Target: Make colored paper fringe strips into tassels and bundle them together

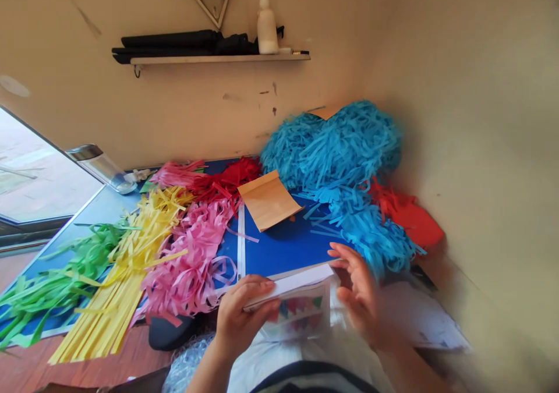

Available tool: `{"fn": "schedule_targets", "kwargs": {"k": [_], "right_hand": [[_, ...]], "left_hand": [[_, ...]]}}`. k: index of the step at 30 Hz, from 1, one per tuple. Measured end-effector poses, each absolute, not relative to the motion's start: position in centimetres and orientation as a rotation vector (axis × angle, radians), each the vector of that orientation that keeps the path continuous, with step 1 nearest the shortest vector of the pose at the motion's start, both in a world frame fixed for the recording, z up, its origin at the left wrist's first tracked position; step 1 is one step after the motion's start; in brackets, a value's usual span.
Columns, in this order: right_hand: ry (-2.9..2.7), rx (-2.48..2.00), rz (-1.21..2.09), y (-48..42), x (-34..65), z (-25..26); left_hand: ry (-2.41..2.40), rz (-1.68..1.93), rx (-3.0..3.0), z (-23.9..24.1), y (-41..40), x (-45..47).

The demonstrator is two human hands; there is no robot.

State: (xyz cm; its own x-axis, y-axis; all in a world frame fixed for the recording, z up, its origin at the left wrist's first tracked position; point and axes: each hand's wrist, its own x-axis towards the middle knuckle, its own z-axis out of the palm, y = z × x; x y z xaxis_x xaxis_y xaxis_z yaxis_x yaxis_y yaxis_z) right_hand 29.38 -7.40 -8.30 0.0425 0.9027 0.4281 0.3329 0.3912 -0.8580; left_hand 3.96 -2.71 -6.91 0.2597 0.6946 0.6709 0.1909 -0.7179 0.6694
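My left hand is closed on the left edge of a flat white packet that shows small coloured triangle flags through a clear front. My right hand rests against the packet's right side, fingers stretched and slightly apart. The packet is held low in front of me, at the near edge of the blue board.
Shredded paper strips lie in heaps on the board: green, yellow, pink, red and a big blue pile. A brown paper bag lies mid-board. A wall shelf holds a white bottle.
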Motion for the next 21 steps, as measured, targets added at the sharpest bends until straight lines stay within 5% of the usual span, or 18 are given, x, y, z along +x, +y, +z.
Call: {"fn": "schedule_targets", "kwargs": {"k": [12,21], "right_hand": [[-1.872,-0.937,0.417,-6.0,28.9,-4.1],[-1.893,-1.147,0.976,-5.0,30.1,-1.7]], "left_hand": [[0.66,1.337,2.141,-5.7,-1.7,4.1],[0.614,1.124,2.375,-5.4,-2.1,4.5]]}}
